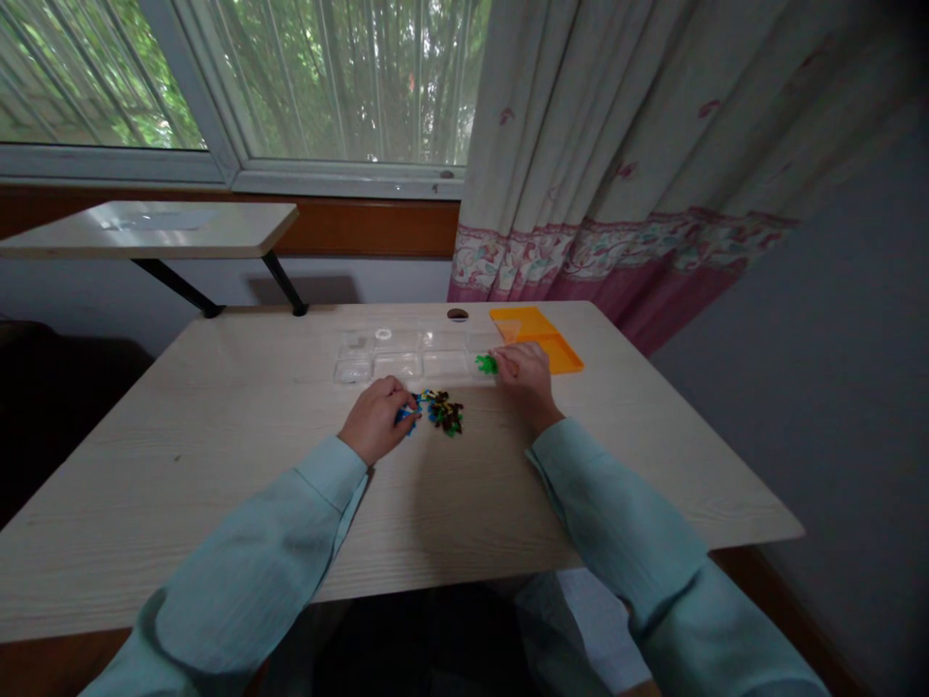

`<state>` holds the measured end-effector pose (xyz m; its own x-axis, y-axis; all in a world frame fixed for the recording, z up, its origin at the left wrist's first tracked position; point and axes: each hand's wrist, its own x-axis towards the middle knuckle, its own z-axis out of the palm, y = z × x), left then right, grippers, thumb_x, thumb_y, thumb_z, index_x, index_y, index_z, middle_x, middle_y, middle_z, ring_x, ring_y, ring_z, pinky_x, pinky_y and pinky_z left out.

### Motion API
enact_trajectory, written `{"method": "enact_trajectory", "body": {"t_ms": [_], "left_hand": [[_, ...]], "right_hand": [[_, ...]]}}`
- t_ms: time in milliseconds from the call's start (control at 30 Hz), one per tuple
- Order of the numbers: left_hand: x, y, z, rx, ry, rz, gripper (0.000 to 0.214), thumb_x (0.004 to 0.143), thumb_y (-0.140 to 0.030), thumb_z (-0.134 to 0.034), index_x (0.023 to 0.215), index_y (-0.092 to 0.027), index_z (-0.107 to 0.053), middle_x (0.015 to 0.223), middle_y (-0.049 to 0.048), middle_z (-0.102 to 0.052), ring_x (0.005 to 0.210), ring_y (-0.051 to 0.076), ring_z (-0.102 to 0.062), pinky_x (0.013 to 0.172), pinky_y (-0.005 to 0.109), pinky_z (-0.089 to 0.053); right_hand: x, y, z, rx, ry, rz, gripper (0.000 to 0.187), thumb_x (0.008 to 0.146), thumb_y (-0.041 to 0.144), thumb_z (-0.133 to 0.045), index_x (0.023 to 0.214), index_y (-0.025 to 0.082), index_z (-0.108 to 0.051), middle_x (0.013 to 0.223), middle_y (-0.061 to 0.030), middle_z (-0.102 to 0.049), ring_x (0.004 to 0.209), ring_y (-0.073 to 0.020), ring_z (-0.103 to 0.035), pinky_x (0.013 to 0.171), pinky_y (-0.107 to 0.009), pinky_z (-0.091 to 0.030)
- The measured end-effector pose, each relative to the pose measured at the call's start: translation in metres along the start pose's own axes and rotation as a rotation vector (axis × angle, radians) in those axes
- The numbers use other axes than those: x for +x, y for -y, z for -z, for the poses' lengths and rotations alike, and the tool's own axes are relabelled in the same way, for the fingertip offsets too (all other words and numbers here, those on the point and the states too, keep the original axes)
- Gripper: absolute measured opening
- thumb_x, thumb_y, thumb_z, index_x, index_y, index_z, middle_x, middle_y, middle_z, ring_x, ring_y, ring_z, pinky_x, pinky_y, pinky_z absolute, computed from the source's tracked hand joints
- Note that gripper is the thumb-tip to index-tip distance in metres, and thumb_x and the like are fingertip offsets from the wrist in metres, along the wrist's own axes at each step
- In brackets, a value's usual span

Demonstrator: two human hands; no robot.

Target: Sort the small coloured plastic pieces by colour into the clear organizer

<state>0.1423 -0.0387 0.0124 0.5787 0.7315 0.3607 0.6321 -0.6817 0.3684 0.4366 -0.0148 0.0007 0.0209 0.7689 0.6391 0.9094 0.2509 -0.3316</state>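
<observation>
One clear compartmented tray [398, 365] has one pile of small pieces [446, 412] in front, too jumbled to count, and green pieces [486, 365] at its right end. Before the tray, the left hand [375, 418] curls over blue pieces [409, 414]; the right hand [527, 378] has its fingertips at the green ones. Whether either grips, I cannot tell. One orange tray [528, 324], partly hidden by that hand, lies right of it.

A clear, two-row compartmented tray [445, 363] lies flat, bright green pieces [486, 365] at the right end of its front row, while a loose heap of small dark brown, yellow, blue and green pieces [447, 414] lies just on its near side, blue pieces [409, 412] close to the heap's left.
</observation>
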Motion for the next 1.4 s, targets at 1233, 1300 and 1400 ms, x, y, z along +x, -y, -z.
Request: {"method": "enact_trajectory", "body": {"t_ms": [1233,1300,1400], "left_hand": [[0.006,-0.016,-0.018,-0.048,-0.020,-0.059,0.011,0.083,-0.031,-0.063,0.085,-0.020,-0.064,0.094,0.0067,-0.055,0.092,0.022,-0.050,0.080,0.036,-0.043],[0.007,-0.016,-0.018,-0.065,-0.037,-0.048,0.012,0.084,-0.031,-0.062,0.085,-0.019,-0.063,0.092,0.0065,-0.056,0.091,0.021,-0.051,0.080,0.035,-0.043],[0.008,-0.015,-0.017,-0.091,-0.062,-0.026,0.013,0.085,-0.031,-0.060,0.086,-0.019,-0.062,0.089,0.0064,-0.057,0.089,0.021,-0.051,0.078,0.034,-0.043]], "right_hand": [[-0.002,0.006,-0.002,0.020,0.055,0.006,0.028,0.090,0.038,-0.049,0.089,0.022,-0.072,0.089,-0.0054,-0.070,0.090,-0.0217,-0.055,0.084,-0.037,-0.036],[-0.001,0.006,-0.003,0.028,0.058,0.011,0.028,0.090,0.038,-0.049,0.089,0.022,-0.072,0.088,-0.0053,-0.070,0.089,-0.0216,-0.055,0.084,-0.038,-0.036],[-0.001,0.007,-0.003,0.028,0.059,0.015,0.027,0.090,0.038,-0.050,0.089,0.022,-0.072,0.088,-0.0051,-0.070,0.089,-0.0213,-0.055,0.084,-0.037,-0.036]]}}
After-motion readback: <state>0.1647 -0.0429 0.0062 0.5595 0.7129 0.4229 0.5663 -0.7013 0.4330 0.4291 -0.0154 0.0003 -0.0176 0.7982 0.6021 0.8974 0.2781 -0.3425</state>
